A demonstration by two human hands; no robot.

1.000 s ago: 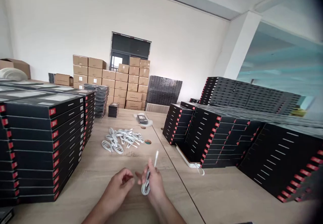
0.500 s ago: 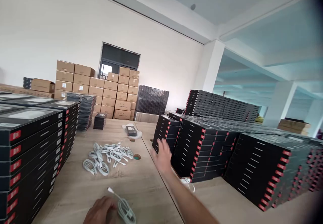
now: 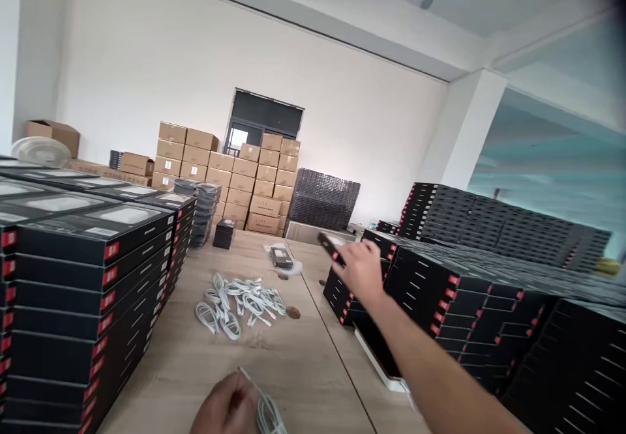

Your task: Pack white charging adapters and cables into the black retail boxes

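Observation:
My right hand (image 3: 364, 271) reaches forward over the near stack of black boxes (image 3: 337, 294). It grips a slim black box (image 3: 329, 246), which is raised and tilted above the stack's top; part of it is hidden behind my fingers. At the bottom edge, my left hand (image 3: 225, 405) rests low over the table with its fingers curled; what they hold, if anything, is hidden. Right beside it lies a coiled white cable (image 3: 270, 414), its plug end by my knuckles. Farther up the table is a loose pile of white cables (image 3: 239, 300).
Tall stacks of black boxes stand at left (image 3: 132, 290) and right (image 3: 420, 290). A dark tablet-like device with a white edge (image 3: 379, 352) lies under my right forearm. A small box on plastic wrap (image 3: 281, 258) sits farther back, with brown cartons (image 3: 239, 180) behind.
My right hand has taken hold of a slim black box and lifted it from the stack. The view has turned left. My left hand has come slightly closer to the coiled cable.

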